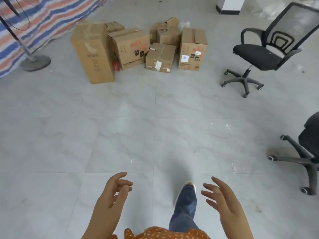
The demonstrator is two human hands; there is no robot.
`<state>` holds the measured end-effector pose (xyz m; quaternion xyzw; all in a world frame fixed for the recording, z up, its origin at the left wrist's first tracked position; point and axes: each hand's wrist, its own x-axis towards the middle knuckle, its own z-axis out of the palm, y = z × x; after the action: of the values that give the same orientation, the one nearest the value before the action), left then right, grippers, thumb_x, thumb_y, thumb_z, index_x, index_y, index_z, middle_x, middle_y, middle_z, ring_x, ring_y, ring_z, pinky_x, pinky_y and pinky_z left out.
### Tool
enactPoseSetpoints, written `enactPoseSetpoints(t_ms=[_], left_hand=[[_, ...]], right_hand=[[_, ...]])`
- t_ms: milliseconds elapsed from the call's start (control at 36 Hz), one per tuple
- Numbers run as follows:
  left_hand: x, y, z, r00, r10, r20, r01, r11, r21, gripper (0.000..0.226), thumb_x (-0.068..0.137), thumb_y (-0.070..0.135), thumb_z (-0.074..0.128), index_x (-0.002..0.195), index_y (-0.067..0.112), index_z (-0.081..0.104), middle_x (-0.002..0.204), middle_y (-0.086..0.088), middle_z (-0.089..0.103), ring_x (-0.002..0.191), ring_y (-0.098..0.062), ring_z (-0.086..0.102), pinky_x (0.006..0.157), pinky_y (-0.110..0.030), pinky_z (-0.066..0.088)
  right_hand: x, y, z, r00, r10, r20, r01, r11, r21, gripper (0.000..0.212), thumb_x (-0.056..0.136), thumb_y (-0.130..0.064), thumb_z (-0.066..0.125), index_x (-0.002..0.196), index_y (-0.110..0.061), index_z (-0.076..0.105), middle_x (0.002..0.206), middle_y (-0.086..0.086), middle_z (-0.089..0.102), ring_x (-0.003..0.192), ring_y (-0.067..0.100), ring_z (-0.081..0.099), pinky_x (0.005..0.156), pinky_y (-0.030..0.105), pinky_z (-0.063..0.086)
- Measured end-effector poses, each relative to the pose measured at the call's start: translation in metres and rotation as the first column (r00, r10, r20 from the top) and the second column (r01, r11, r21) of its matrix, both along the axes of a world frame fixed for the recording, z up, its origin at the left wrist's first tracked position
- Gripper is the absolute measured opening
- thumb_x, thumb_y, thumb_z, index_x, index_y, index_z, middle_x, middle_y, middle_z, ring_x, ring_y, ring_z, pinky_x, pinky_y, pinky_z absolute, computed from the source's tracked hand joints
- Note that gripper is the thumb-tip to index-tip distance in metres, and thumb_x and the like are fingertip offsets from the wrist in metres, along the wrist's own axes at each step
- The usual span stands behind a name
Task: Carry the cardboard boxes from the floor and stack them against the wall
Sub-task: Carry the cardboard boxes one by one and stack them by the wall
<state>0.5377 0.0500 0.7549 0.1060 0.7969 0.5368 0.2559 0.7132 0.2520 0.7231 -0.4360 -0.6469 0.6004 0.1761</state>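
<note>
Far across the floor: the cardboard boxes are seen grouped on grey tile, well apart from both hands.
Hands: the left hand and right hand are held forward, fingers loosely spread, nothing gripped.
Handling: stiff, taped board is shown; weight cannot be told. The tall box is judged awkward, best taken at opposite sides, low.
Easiest pick: the small taped box, nearest, is judged light; its bottom edges are suggested.
Right side: two office chairs are placed close to the path.
Left side: a stand base and striped tarpaulin are noted.
</note>
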Motion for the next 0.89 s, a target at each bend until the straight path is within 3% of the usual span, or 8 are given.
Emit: enactPoseSetpoints(t_ms=[56,111,167,278,444,611,778,889], left_hand=[[-0.018,0.045,-0.004,1.000,0.031,0.005,-0.031,0.999,0.015,0.028,0.077,0.036,0.047,0.096,0.053,0.057,0.095,0.013,0.069,0.089,-0.004,0.065,0.091,-0.042,0.049],[-0.034,0.093,-0.002,0.998,0.062,0.009,-0.063,0.997,0.045,0.030,0.077,0.038,0.045,0.105,0.042,0.057,0.094,0.015,0.068,0.088,-0.004,0.065,0.091,-0.043,0.050],[-0.049,0.142,0.004,0.996,0.084,0.001,-0.084,0.994,0.071,0.032,0.079,0.035,0.046,0.109,0.032,0.056,0.094,0.013,0.069,0.088,-0.005,0.066,0.090,-0.042,0.051],[-0.080,0.223,0.007,0.999,0.053,0.007,-0.053,0.994,0.097,0.018,0.094,0.025,0.052,0.110,0.030,0.055,0.095,0.014,0.068,0.091,-0.006,0.065,0.091,-0.039,0.051],[-0.137,0.299,0.004,0.996,0.091,-0.001,-0.091,0.995,0.047,0.029,0.069,0.057,0.050,0.097,0.052,0.056,0.094,0.014,0.069,0.092,-0.008,0.066,0.086,-0.034,0.051],[-0.217,0.382,-0.023,0.992,0.125,0.032,-0.125,0.992,0.013,0.025,0.096,0.010,0.046,0.107,0.032,0.054,0.094,0.017,0.067,0.088,-0.005,0.065,0.088,-0.038,0.051],[-0.343,0.482,-0.022,0.993,0.112,-0.024,-0.110,0.993,0.052,0.025,0.098,0.012,0.043,0.108,0.033,0.053,0.094,0.023,0.065,0.091,0.000,0.063,0.082,-0.024,0.052],[-0.418,0.536,0.010,0.992,0.103,-0.067,-0.095,0.989,0.117,0.027,0.098,0.009,0.042,0.111,0.028,0.055,0.096,0.014,0.067,0.090,-0.005,0.064,0.079,-0.023,0.051]], right_hand=[[-0.023,0.048,0.004,1.000,0.003,-0.020,-0.004,1.000,-0.028,0.061,0.067,-0.074,0.062,0.110,-0.031,0.057,0.100,-0.005,0.073,0.089,0.009,0.070,0.077,0.021,0.056],[-0.042,0.100,0.011,1.000,0.007,-0.029,-0.008,1.000,-0.029,0.018,0.095,-0.033,0.051,0.111,-0.031,0.057,0.102,-0.002,0.072,0.090,0.008,0.069,0.080,0.022,0.056],[-0.061,0.150,0.023,1.000,-0.006,-0.024,0.007,1.000,0.020,0.023,0.098,-0.021,0.043,0.114,-0.029,0.057,0.099,-0.007,0.072,0.091,0.007,0.069,0.083,0.021,0.054],[-0.098,0.232,0.034,1.000,-0.004,0.000,0.004,0.998,0.058,0.023,0.099,-0.021,0.042,0.116,-0.030,0.056,0.099,-0.007,0.072,0.092,0.007,0.069,0.081,0.029,0.054],[-0.154,0.311,0.024,1.000,0.015,0.019,-0.014,1.000,-0.007,0.023,0.098,-0.015,0.044,0.113,-0.026,0.058,0.097,-0.005,0.073,0.088,0.009,0.070,0.078,0.018,0.054],[-0.238,0.394,0.004,0.997,0.050,0.064,-0.049,0.999,-0.009,0.023,0.098,-0.017,0.044,0.114,-0.027,0.057,0.097,-0.014,0.071,0.088,0.008,0.070,0.080,0.018,0.054],[-0.355,0.485,0.010,0.999,0.031,0.039,-0.033,0.999,0.041,0.023,0.099,-0.021,0.043,0.117,-0.028,0.056,0.100,-0.007,0.071,0.090,0.006,0.068,0.083,0.029,0.053],[-0.430,0.535,0.034,0.999,-0.021,-0.027,0.023,0.998,0.050,0.020,0.097,-0.034,0.047,0.114,-0.031,0.057,0.102,-0.006,0.071,0.091,0.008,0.069,0.084,0.025,0.055]])
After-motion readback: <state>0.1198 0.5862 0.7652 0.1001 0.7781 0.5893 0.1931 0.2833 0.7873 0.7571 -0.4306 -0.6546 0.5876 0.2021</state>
